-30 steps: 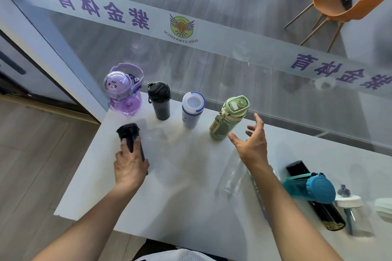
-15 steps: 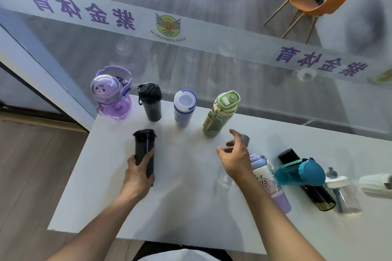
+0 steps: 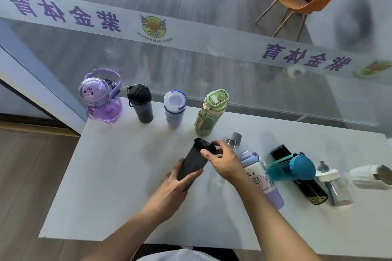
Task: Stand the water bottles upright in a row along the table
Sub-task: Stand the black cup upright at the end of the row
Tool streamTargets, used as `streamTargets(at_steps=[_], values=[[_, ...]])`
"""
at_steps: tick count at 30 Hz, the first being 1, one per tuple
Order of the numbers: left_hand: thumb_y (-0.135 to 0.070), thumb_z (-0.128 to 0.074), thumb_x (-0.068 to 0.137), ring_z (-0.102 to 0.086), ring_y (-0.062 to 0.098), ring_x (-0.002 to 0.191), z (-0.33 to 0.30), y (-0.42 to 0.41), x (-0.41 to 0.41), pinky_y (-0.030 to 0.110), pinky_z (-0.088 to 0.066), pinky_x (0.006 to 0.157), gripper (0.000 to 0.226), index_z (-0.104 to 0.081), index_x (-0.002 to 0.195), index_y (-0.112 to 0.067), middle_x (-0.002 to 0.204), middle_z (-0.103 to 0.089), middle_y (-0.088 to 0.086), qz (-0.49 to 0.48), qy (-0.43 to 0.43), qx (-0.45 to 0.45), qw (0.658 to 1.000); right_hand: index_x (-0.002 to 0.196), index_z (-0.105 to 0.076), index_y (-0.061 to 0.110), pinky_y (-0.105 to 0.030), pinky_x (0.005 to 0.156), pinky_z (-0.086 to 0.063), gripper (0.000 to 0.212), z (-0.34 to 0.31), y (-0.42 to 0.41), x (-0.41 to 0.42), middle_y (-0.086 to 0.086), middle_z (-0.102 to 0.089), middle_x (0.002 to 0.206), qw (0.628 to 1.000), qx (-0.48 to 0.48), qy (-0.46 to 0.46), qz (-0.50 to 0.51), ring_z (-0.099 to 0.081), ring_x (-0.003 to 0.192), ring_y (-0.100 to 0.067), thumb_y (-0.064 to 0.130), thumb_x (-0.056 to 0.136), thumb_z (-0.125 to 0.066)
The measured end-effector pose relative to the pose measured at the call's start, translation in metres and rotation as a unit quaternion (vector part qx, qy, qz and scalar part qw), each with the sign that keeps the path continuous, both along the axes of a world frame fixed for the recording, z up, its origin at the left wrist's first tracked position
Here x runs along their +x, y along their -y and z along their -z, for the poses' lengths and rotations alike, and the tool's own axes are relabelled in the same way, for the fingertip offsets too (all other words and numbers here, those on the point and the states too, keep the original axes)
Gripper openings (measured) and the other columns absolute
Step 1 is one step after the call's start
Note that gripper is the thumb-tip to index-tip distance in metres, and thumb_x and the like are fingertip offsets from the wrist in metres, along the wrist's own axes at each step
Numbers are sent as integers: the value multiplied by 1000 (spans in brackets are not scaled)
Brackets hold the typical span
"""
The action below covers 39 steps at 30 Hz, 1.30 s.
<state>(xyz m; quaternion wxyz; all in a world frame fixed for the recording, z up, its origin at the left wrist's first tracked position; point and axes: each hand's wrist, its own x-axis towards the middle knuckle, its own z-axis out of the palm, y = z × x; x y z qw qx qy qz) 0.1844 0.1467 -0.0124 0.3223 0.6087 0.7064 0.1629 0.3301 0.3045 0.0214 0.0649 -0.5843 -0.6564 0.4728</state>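
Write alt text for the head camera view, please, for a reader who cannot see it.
Both hands hold a dark bottle above a white table: the left hand grips its body, the right hand its cap. Four bottles stand in a row along the far edge, purple, black, white and green. More bottles lie at the right.

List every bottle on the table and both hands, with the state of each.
purple round bottle: upright
black bottle: upright
white bottle: upright
green bottle: upright
dark tumbler: tilted, held
left hand: gripping tumbler body
right hand: on tumbler lid
cartoon bottle: lying
teal bottle: lying
black flask: lying
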Motion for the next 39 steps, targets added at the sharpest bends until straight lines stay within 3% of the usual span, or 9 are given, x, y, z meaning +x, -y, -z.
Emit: streamTargets(at_steps=[4,7,11,16,22,27,34,37,39], values=[[-8,-53,94,-33,33,137,-9,-14,22,44,-42,107,90,-4,140,-68,164,4,1,27,-23,24,999,127,-56,29,-38,99,-51,62,6,-18,21,1,-62,122,999,-24,-10,32,-60,110,-19,64,77,-72],[-10,-62,88,-40,33,134,-13,-24,43,43,-46,102,101,4,143,-63,164,-4,-3,13,8,27,1000,125,-56,26,-46,96,-54,62,8,-34,37,-2,-61,123,998,-48,-23,41,-61,111,-23,58,76,-76],[-18,-70,82,-44,29,132,-13,-43,69,43,-48,100,109,10,146,-56,163,-11,-11,-43,21,31,998,122,-57,25,-46,92,-56,62,-1,-56,61,0,-63,118,998,-31,-34,36,-63,107,-22,56,72,-77],[-33,-67,86,-49,26,122,-7,-71,90,43,-48,100,102,12,150,-45,146,-30,-1,-159,28,-4,987,124,-52,25,-34,86,-58,63,-23,-84,92,0,-63,115,997,22,-79,16,-63,105,-19,55,74,-76],[-49,-59,89,-43,26,125,13,-99,117,39,-45,99,87,-4,154,-29,147,-34,5,-159,-36,-95,982,124,-50,30,-28,87,-54,59,-39,-119,126,-2,-60,119,984,117,-123,52,-60,109,-21,51,77,-78],[-38,-62,89,-46,30,119,26,-119,142,40,-47,91,86,-6,153,-28,140,-39,9,-134,-67,-148,978,125,-52,29,-44,97,-53,61,-50,-136,144,-3,-60,118,970,159,-158,90,-60,110,-23,45,74,-80],[-20,-62,86,-50,30,106,27,-103,144,39,-49,80,84,-9,151,-32,132,-43,8,-149,-81,-159,973,131,-49,27,-47,98,-52,64,-52,-144,136,-3,-54,126,965,173,-180,84,-56,116,-25,37,77,-82],[-17,-61,84,-51,30,105,27,-88,137,38,-48,82,85,-11,151,-32,134,-42,5,-143,-93,-170,971,131,-48,27,-42,100,-51,66,-44,-147,123,-3,-53,125,965,190,-169,60,-56,114,-22,38,75,-82],[-16,-60,84,-52,30,106,27,-82,132,37,-47,85,85,-11,151,-33,135,-43,5,-133,-104,-174,970,131,-48,29,-25,96,-48,67,-37,-148,114,-1,-52,123,966,205,-151,40,-55,111,-19,38,74,-82]])
